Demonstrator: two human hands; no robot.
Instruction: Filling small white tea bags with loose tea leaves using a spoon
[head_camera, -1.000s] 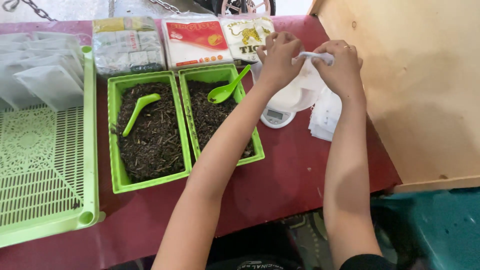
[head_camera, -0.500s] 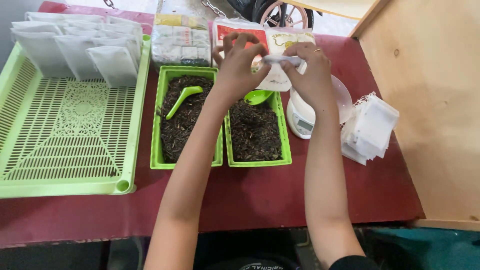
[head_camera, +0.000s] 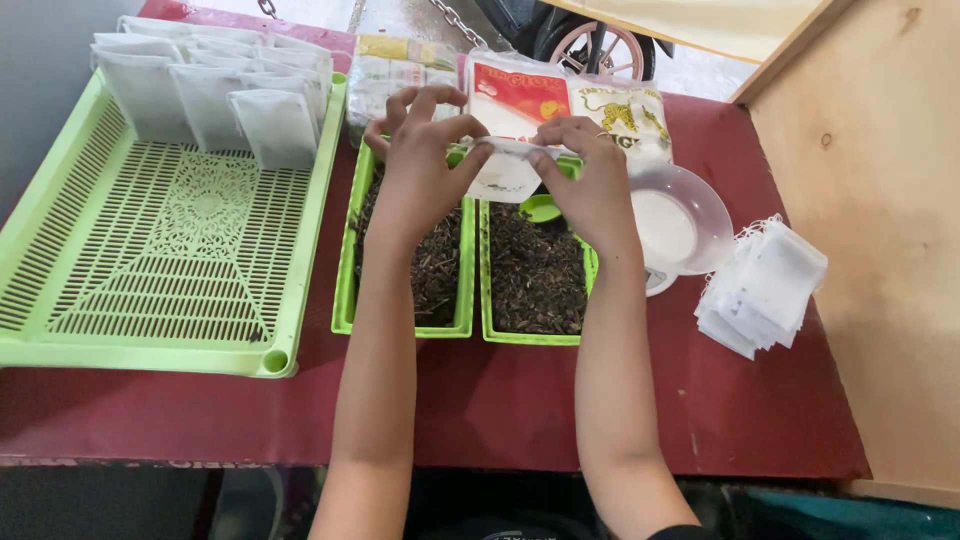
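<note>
The red table (head_camera: 520, 400) was the biggest thing, and I tell where everything sat from the two small green trays (head_camera: 465, 325) of dark dry leaves in the middle of it. To the left of those trays lay the big green basket tray (head_camera: 180, 260) with holes in its floor. At its far end stood rows of filled white bags (head_camera: 215, 85). To the right of the leaf trays was a clear bowl (head_camera: 705, 215) on a little scale. Further right lay a loose stack of empty white bags (head_camera: 765, 285). Behind the leaf trays were some printed packets (head_camera: 520, 95). A green scoop (head_camera: 542, 208) peeked out in the right leaf tray.

Just above the far end of the leaf trays I held one small white bag (head_camera: 505, 172). My left hand (head_camera: 420, 170) pinched its top edge on one side. My right hand (head_camera: 590, 180) pinched the top edge on the other side. Both hands were closed on it with fingertips only.

I think the bag was very light, soft and floppy. It would sag and could tear or spill if squeezed. The top edge looked like the best place to hold it.
</note>
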